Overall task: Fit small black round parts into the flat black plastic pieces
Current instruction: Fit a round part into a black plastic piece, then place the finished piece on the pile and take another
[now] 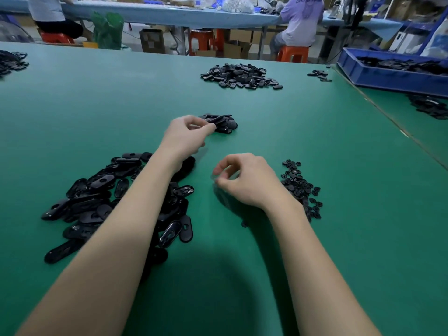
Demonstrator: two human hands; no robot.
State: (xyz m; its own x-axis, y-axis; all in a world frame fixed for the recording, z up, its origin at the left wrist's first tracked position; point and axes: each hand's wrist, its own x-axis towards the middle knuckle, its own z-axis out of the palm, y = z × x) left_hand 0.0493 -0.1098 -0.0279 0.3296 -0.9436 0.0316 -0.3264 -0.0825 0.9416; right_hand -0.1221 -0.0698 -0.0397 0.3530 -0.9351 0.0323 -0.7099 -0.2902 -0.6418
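Note:
A heap of flat black oval plastic pieces (97, 202) lies at the near left, partly under my left forearm. Small black round parts (300, 187) are scattered to the right of my right hand (244, 181). That hand hovers low over the green table (266, 132), blurred, fingers loosely curled, with nothing visible between thumb and fingertips. My left hand (186, 134) reaches forward to a small stack of flat pieces (224, 123), where thumb and forefinger pinch a flat black piece at the stack's left edge. One stray round part (244, 224) lies beside my right wrist.
A bigger pile of black pieces (240, 75) sits farther back, with smaller groups at the far left (12, 61) and back right (320, 75). A blue crate (388, 77) of black parts stands on the adjoining table to the right. People sit at a bench behind.

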